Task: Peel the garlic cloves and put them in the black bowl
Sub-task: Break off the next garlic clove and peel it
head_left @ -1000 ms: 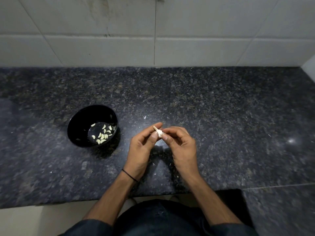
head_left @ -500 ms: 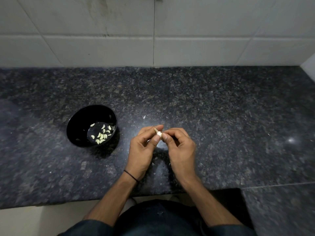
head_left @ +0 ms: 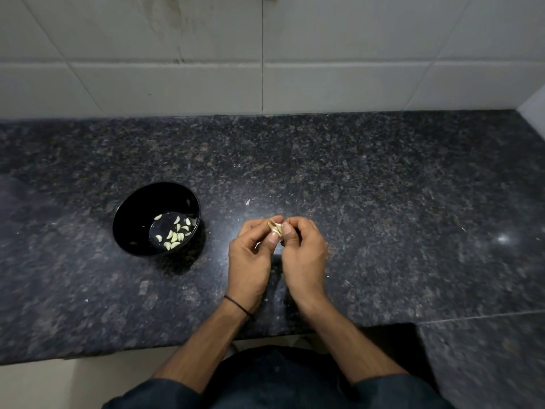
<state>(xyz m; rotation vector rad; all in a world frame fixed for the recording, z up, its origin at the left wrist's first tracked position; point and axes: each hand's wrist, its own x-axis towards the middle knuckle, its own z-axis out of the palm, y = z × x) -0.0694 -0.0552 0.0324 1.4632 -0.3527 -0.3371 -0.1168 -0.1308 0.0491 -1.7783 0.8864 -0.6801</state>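
Tiled wall (head_left: 339, 84) at the back, dark speckled table (head_left: 398, 187) under everything.

Black bowl (head_left: 138, 208) sits on the table left of both hands, near but not touching. It is upright, mouth open, with a batch of peeled cloves (head_left: 172, 236) in the bottom.

Left hand (head_left: 250, 261) and right hand (head_left: 303, 255) meet at the fingertips above the table. Both are curled and pinch one garlic clove (head_left: 275, 227) between thumbs and forefingers. Skin looks partly on, so my read is that the peel step is not finished.

Clove's long axis seems to run from its far-left tip to near-right, but it is small and half covered, so low confidence.

Key relation: the bowl is on the left-hand side, so the left hand is nearer for the drop. The path runs leftward with no object in the way.

Small stuff: thin dark band (head_left: 236, 304) on the left wrist, and a pale skin scrap (head_left: 247, 202) on the table just beyond the hands.
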